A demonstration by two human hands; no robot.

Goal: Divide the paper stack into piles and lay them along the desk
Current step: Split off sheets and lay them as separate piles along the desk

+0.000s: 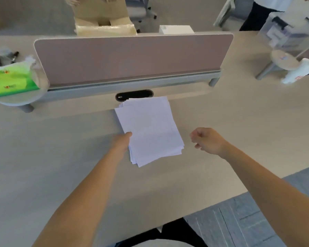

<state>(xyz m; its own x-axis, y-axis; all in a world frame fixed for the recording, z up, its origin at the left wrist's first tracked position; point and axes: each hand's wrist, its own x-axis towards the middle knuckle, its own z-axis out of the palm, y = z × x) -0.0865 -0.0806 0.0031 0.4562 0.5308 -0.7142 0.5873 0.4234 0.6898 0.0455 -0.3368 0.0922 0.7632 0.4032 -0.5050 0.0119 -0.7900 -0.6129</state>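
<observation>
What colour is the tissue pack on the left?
The tissue pack is bright green; the head view shows it.

Your one head camera looks forward and down, close over the desk (61,157); your left hand (120,143) gripping the paper stack (150,129) sits dead centre.

Paper stack (150,129) is before the divider (132,57), over the desk (61,148) — tissue pack (11,77) far left.
</observation>
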